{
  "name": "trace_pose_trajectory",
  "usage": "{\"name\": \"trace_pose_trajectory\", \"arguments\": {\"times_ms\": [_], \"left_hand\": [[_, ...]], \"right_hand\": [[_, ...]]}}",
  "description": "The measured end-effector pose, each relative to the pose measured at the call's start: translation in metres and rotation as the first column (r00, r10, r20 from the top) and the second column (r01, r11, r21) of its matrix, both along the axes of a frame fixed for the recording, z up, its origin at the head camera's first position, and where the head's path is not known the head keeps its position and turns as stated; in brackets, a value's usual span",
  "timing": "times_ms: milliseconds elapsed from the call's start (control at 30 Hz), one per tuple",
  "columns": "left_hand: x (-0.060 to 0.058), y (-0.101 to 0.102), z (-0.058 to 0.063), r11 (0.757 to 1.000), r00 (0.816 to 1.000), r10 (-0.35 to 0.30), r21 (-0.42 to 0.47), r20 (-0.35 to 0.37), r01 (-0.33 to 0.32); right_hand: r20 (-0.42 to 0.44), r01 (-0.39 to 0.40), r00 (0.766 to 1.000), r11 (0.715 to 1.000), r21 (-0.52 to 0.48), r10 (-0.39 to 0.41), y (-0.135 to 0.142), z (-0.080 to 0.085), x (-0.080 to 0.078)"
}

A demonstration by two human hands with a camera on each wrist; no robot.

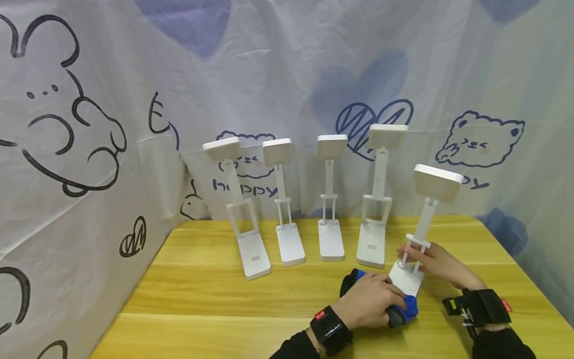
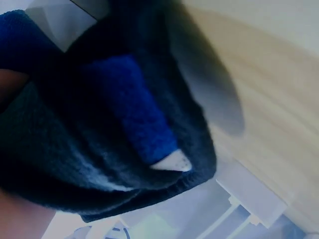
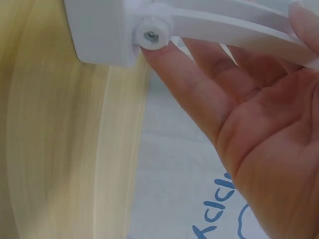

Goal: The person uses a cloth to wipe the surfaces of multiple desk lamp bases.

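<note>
At the right of the head view, a white folding phone stand (image 1: 437, 183) with a tilted plate stands on the table. My right hand (image 1: 441, 263) grips its lower arm just above the base; in the right wrist view the fingers lie behind the white arm (image 3: 239, 31), near the hinge screw, and the thumb is in front. My left hand (image 1: 369, 300) holds a folded blue and black cloth (image 1: 409, 308) against the near end of the stand's base. Dark folds and a blue strip of that cloth (image 2: 132, 104) fill most of the left wrist view.
Several similar white stands line the back of the table: one at the left (image 1: 254, 254), two in the middle, including this one (image 1: 331, 239), and a taller one (image 1: 371, 244) beside my hands. A printed curtain (image 1: 278, 60) hangs behind the wooden table (image 1: 202, 299).
</note>
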State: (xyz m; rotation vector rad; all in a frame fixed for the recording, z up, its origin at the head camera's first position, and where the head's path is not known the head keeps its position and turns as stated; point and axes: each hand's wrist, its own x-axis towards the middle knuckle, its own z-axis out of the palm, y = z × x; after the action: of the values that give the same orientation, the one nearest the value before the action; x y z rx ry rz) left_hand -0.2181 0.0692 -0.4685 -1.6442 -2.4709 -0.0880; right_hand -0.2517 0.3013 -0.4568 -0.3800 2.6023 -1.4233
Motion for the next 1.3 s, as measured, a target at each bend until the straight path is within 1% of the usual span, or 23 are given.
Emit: {"name": "trace_pose_trajectory", "arguments": {"times_ms": [167,333,567,633,733,833,900,967,1100,1200,1300], "left_hand": [[-0.002,-0.015,-0.002,1.0,1.0,0.008,0.009,0.017,-0.008],[-0.004,-0.035,-0.002,1.0,1.0,0.023,0.013,0.008,-0.023],[-0.009,-0.059,-0.005,0.999,0.998,0.044,0.015,0.052,-0.045],[-0.01,-0.064,-0.006,0.998,0.997,0.059,0.018,0.055,-0.06],[-0.012,-0.07,-0.006,0.997,0.996,0.071,0.025,0.052,-0.072],[-0.013,-0.077,-0.008,0.997,0.997,0.068,0.034,0.047,-0.07],[-0.015,-0.082,-0.008,0.996,0.996,0.073,0.043,0.046,-0.075],[-0.017,-0.088,-0.008,0.995,0.995,0.084,0.049,0.046,-0.086],[-0.022,-0.1,-0.009,0.992,0.992,0.115,0.054,0.048,-0.118],[-0.025,-0.109,-0.01,0.989,0.989,0.138,0.055,0.05,-0.141],[-0.028,-0.117,-0.01,0.984,0.985,0.161,0.065,0.055,-0.164]], "right_hand": [[0.008,0.006,1.0,1.0,0.025,-0.006,0.0,0.0,0.0],[0.005,0.006,1.0,1.0,0.028,-0.006,-0.001,0.001,-0.002],[-0.019,0.001,1.0,0.999,0.048,-0.001,0.0,0.0,-0.001],[-0.052,-0.001,0.999,0.998,0.068,0.004,0.001,-0.001,-0.001],[-0.132,0.007,0.991,0.991,0.133,0.011,0.001,-0.002,-0.001],[-0.213,0.005,0.976,0.975,0.223,0.044,0.002,-0.001,0.0],[-0.232,0.009,0.971,0.96,0.279,0.059,0.003,0.002,0.003],[-0.23,0.006,0.97,0.942,0.336,0.076,0.004,0.008,0.005],[-0.182,0.022,0.981,0.911,0.413,0.059,0.005,0.02,0.012],[-0.099,0.011,0.994,0.896,0.445,0.037,0.005,0.028,0.017],[-0.017,-0.023,0.999,0.883,0.47,0.035,0.005,0.034,0.022]]}}
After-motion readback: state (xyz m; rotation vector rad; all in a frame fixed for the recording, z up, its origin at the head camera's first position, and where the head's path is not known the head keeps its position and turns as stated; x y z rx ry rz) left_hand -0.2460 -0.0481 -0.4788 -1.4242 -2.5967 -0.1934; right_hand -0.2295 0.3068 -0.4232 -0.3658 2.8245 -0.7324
